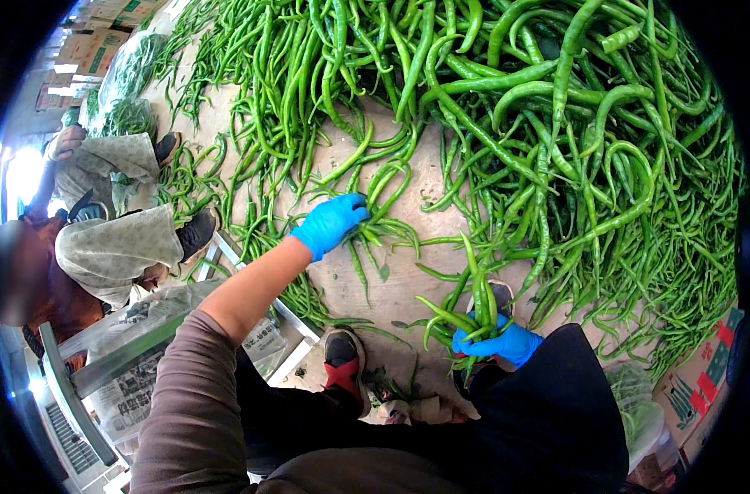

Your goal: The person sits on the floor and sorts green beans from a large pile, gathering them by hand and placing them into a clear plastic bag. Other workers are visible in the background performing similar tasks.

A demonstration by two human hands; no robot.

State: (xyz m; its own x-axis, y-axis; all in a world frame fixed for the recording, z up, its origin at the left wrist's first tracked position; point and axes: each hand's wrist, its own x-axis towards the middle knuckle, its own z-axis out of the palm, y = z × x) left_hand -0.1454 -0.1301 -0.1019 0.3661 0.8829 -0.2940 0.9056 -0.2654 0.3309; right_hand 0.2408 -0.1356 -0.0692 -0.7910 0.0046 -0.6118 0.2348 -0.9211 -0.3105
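My left hand (331, 225), in a blue glove, has its fingers closed around several long green chili peppers (390, 182) above the light brown floor. My right hand (498, 343), also gloved in blue, grips a bunch of green chili peppers (483, 296) near my knee, their tips pointing up and out. A large heap of green chili peppers (535, 123) fills the upper and right part of the view. More peppers lie scattered on the floor (350, 290) between my hands and the heap.
At the left, another person (122, 241) sits beside the peppers. Nearer me is a metal frame (294, 324) with newspaper (128, 389) and plastic sheeting. Clear bags of peppers (125, 92) and cartons (91, 52) stand at the upper left; a printed carton (696, 389) is at the lower right.
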